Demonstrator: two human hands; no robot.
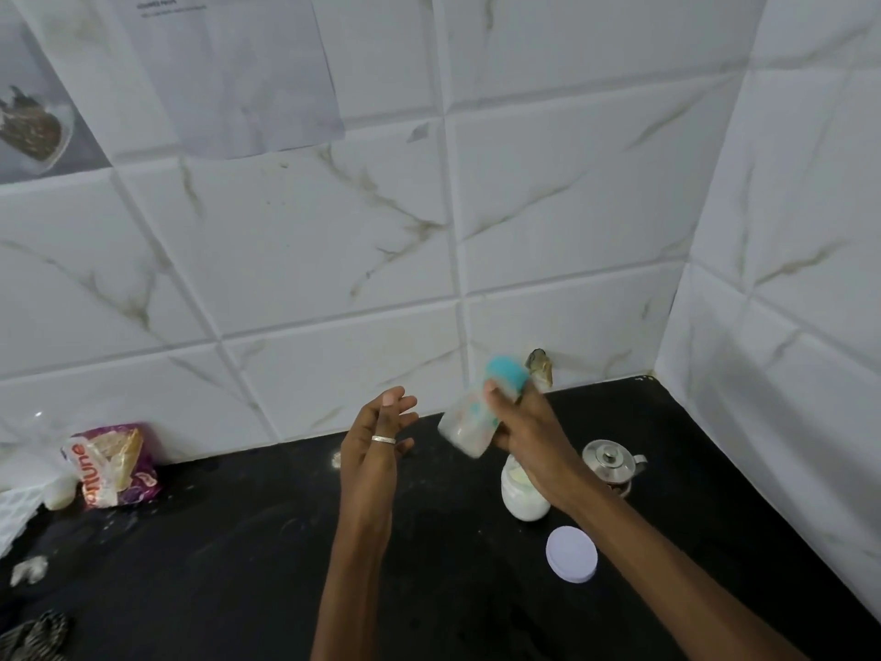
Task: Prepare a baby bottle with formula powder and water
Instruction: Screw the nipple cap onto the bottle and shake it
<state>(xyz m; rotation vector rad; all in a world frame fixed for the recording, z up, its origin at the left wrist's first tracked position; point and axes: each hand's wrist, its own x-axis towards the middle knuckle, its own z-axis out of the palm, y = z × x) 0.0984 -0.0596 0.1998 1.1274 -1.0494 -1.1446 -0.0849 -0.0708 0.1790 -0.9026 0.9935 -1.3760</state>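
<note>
**Blurred bottle in the right hand, left hand open beside it**

The right hand (524, 431) grips the baby bottle (465, 429) with fingers and thumb curled round it. It holds the bottle in the air above the black counter (238, 565), at about 6 o'clock from the frame's centre. The bottle is tilted, its teal cap (507, 376) pointing to 1 o'clock. Its body is smeared; something whitish shows inside, but the level cannot be read.

The left hand (376, 446) is at 9 o'clock from the bottle, apart from it, fingers straight and holding nothing, a ring (384, 439) on one finger.

The right wrist hides part of the open jar (522, 500) of white powder. The jar's round lid (571, 553) lies flat at 5 o'clock from it, and a glass teapot (612, 462) stands at 2 o'clock. A small object behind the cap cannot be made out. At the frame's 8 o'clock lies a purple packet (114, 465), its print partly legible.
</note>
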